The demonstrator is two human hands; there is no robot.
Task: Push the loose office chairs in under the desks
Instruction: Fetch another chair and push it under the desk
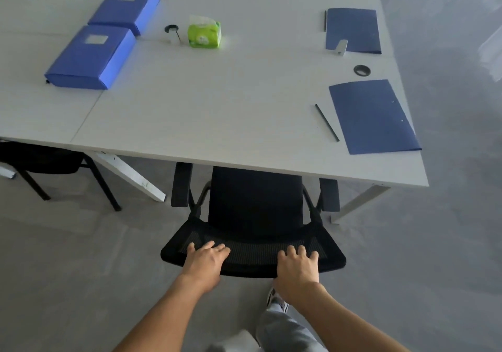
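A black mesh office chair (255, 204) stands in front of me, its seat partly under the white desk (217, 112) and its armrests at the desk's near edge. My left hand (205, 263) grips the top of the chair's backrest on the left. My right hand (297, 268) grips the same top edge on the right. Fingers of both hands curl over the mesh.
On the desk lie two blue box files (92, 58), a green tissue pack (204, 33), two dark blue folders (373, 115) and a black pen (326, 122). Another black chair (46, 161) sits under the desk at left. White desk legs (130, 173) slant beside the chair. Grey floor surrounds.
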